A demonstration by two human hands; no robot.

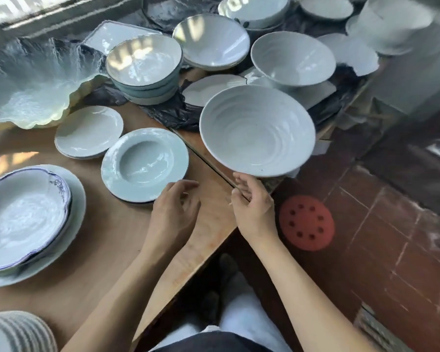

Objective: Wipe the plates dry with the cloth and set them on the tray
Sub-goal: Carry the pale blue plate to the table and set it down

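A large white ribbed bowl (257, 130) stands at the right edge of the wooden table (107, 245). My right hand (252, 207) reaches up to its near rim, and the fingertips touch the rim from below with loosely bent fingers. My left hand (174, 212) hovers over the bare wood with relaxed fingers and holds nothing. Just left of it lies a pale blue deep-rimmed plate (144, 163). Behind that sits a white plate (89, 132). Neither hand holds a cloth.
Scalloped blue-edged plates (23, 217) are stacked at the left, and a wavy glass dish (28, 82) is behind them. Several bowls (144, 62) crowd the back on black plastic sheet (173, 113). A red perforated disc (306, 222) lies on the tiled floor.
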